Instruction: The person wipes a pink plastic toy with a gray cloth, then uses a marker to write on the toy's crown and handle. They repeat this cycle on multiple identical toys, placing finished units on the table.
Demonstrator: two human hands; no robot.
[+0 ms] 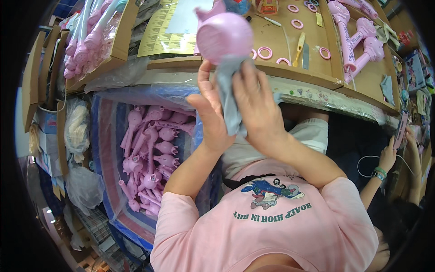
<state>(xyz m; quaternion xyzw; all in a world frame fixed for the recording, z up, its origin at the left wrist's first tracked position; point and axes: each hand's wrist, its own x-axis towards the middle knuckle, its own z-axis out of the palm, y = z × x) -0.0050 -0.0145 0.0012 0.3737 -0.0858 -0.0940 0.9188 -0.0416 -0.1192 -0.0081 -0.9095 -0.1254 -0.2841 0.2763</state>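
My left hand [210, 109] grips a pink plastic toy [224, 35] by its lower part, which is hidden behind a grey-blue cloth [229, 86]. The toy's rounded head is raised at the top centre, with a small protrusion at its upper left. My right hand [253, 97] presses the cloth against the toy, its fingers bent over the fabric and slightly blurred.
A bag of pink wands [147, 158] sits lower left. Cardboard trays [308, 77] hold rings [265, 52], tools and wands; another box [115, 47] holds more wands. At right, another person's hands [387, 154] hold a phone [400, 131].
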